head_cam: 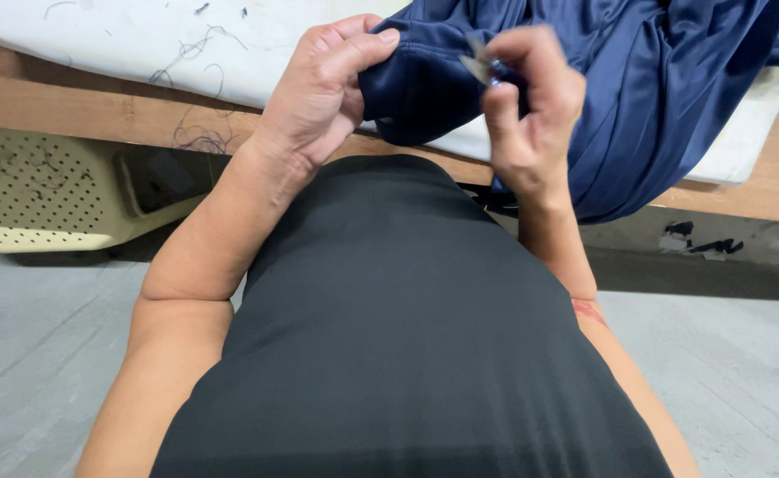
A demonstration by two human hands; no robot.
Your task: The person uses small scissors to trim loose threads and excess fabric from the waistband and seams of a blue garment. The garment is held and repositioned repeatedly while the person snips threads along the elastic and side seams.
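From the head camera, the left hand (319, 93) grips a folded edge of the navy blue garment (655, 80), its fingers (354, 49) curled tight over the cloth with the thumb tucked beneath. The right hand (527, 106) is just beside it, its fingers pinched narrowly around a small metal tool (478, 64), blurred, whose tip sits at the fabric edge between the two hands; what kind of tool it is cannot be told. The garment lies bunched on the white-topped table (142, 44) and spills over its wooden front edge at the right. Loose dark threads (199, 133) lie scattered on the white surface and hang over the edge. Below the hands is the person's black shirt (407, 336). At the left, under the table, stands a cream perforated plastic crate (44, 190) on the grey floor (35, 354).
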